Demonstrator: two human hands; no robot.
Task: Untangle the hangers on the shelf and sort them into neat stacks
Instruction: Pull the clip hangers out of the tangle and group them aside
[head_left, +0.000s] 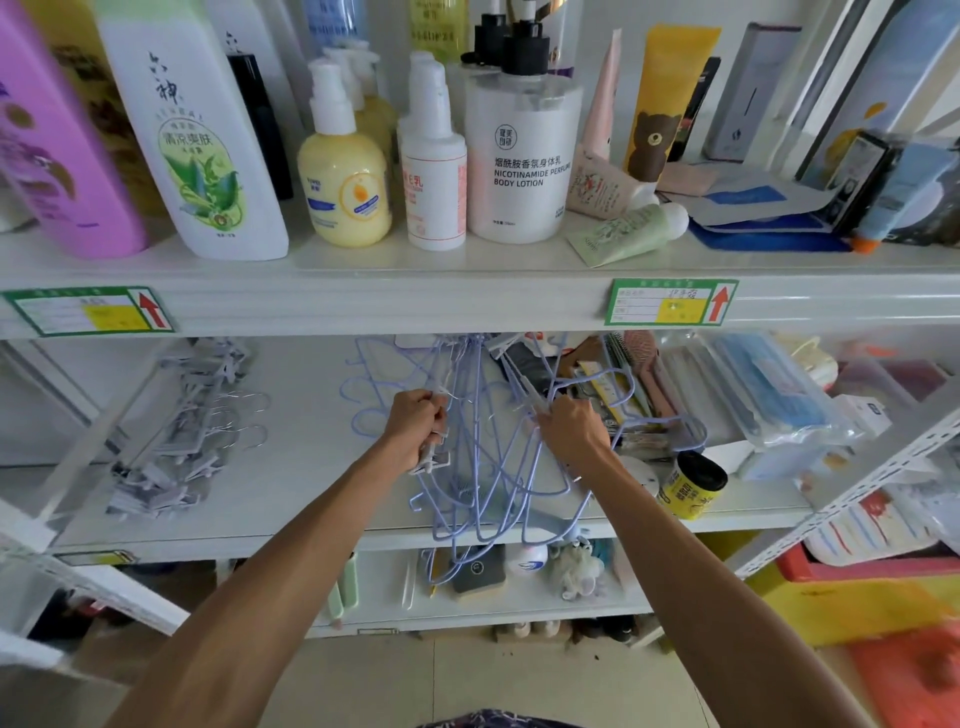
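The blue hangers (488, 467) are lying knotted on the middle shelf (311, 540), sticking out over its edge. The left hand (415, 431) is gripping a white clip hanger (434, 460). The right hand (571, 431) is pinching blue wire, likely to pull them apart.

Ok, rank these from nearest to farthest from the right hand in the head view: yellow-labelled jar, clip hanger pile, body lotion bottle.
From the right hand:
1. Yellow-labelled jar, just right of it, same shelf.
2. Body lotion bottle, shelf above.
3. Clip hanger pile, far left, beyond the left hand.
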